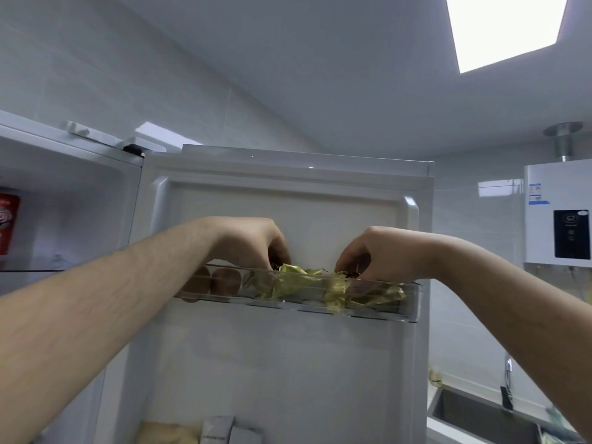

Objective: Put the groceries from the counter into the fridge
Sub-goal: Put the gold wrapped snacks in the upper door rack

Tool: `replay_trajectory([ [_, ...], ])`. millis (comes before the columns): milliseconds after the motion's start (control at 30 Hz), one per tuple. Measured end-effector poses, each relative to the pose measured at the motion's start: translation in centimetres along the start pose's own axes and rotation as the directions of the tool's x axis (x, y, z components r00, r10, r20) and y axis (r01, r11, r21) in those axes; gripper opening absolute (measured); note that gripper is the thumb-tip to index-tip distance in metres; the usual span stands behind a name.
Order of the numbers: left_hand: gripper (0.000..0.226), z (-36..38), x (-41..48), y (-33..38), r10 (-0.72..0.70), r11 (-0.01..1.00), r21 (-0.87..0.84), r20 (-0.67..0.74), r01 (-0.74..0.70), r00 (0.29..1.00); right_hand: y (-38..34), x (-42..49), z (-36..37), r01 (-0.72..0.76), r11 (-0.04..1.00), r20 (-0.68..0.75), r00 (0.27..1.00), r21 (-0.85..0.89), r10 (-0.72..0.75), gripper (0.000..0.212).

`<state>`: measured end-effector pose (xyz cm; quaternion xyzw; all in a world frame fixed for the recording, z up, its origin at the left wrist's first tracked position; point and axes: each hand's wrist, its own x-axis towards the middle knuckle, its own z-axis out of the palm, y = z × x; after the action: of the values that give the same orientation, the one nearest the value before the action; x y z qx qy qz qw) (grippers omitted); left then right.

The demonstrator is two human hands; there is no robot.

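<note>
Pale tiled walls and a bright ceiling light panel [506, 27] are framing an open fridge, whose door [288, 363] is standing wide with its inner side facing the camera. A clear door bin [413, 302] is running across the upper part of that door. Both bare forearms are reaching up to it.

Inside the bin a crumpled yellow-green bundle [294, 280] is lying across its middle and right part; whether it is leaves or wrapping cannot be told. The left hand [253, 241] is hanging over the bin's left-centre, its fingers [272, 251] curling down past the rim and gripping the bundle's left end, where a small dark bit is showing. The right hand [378, 254] is dipping over the bin's right half, its fingers [347, 261] bending down and pinching the bundle's right part at another dark bit. The two hands are staying apart, with the bundle between them.

Two brown eggs [226, 282] are sitting in the bin's left end, just beside the left hand's fingers.

Well left of the bin, a red can [8, 222] is standing on a shelf inside the fridge. Well below the bin, grey cartons [221, 427] are showing in a lower door shelf. Right of the bin, a white water heater [557, 200] is hanging on the wall, and below it a steel sink [474, 415] is sitting in the worktop.
</note>
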<state>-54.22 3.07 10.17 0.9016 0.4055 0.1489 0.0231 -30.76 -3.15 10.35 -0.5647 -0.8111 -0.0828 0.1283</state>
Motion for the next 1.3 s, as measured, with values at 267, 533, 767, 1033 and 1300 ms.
replay_trajectory([
  [267, 0.022, 0.5, 0.2, 0.1, 0.003, 0.997, 0.077, -0.090, 0.004, 0.996, 0.1, 0.7, 0.2, -0.017, 0.995, -0.038, 0.999, -0.094, 0.013, 0.024],
  [533, 0.026, 0.4, -0.2, 0.3, 0.004, 1.000, 0.024, -0.043, -0.003, 0.999, 0.9, 0.9, 0.7, -0.030, 1.000, -0.026, 0.999, -0.007, 0.030, 0.022],
  [767, 0.025, 0.5, -0.3, 0.3, -0.012, 1.000, 0.016, -0.026, 0.012, 1.000, 0.5, 1.2, 0.2, -0.069, 0.997, 0.086, 0.994, -0.017, 0.070, 0.027],
  [1033, 0.030, -0.1, -0.5, 0.2, -0.018, 1.000, 0.019, -0.008, 0.018, 1.000, -0.1, 0.8, -0.5, -0.070, 0.997, 0.096, 0.993, -0.033, 0.073, 0.035],
  [1300, 0.047, -0.7, -0.9, 0.5, -0.023, 0.999, 0.038, -0.084, 0.026, 0.996, -0.7, -0.4, -0.9, -0.083, 0.987, 0.002, 0.996, -0.135, 0.084, 0.037],
])
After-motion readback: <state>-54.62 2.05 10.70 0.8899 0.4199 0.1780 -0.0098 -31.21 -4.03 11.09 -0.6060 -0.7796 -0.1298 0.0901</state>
